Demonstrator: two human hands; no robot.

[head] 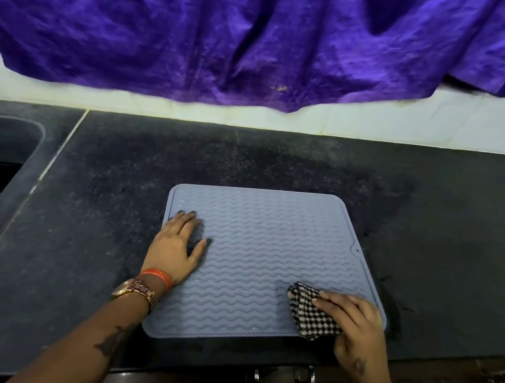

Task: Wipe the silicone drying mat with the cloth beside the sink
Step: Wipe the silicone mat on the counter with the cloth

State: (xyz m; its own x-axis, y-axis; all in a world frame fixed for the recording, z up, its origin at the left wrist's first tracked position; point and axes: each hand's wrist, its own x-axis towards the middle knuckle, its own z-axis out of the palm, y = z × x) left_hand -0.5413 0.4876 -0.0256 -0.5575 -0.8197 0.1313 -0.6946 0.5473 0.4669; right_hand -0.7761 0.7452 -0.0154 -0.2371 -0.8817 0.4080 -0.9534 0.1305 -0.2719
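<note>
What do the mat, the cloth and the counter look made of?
Mat: matte blue-grey, wavy moulded ridges, looks like silicone.
Cloth: black-and-white checked woven fabric, bunched under the right hand.
Counter: dark speckled stone, probably granite, dull finish.

Matt ribbed silicone mat; woven checked cloth

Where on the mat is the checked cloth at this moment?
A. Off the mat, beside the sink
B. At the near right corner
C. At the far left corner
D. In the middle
B: the right hand presses the checked cloth on the near right corner of the mat, while the left hand lies flat at the mat's left edge.
</note>
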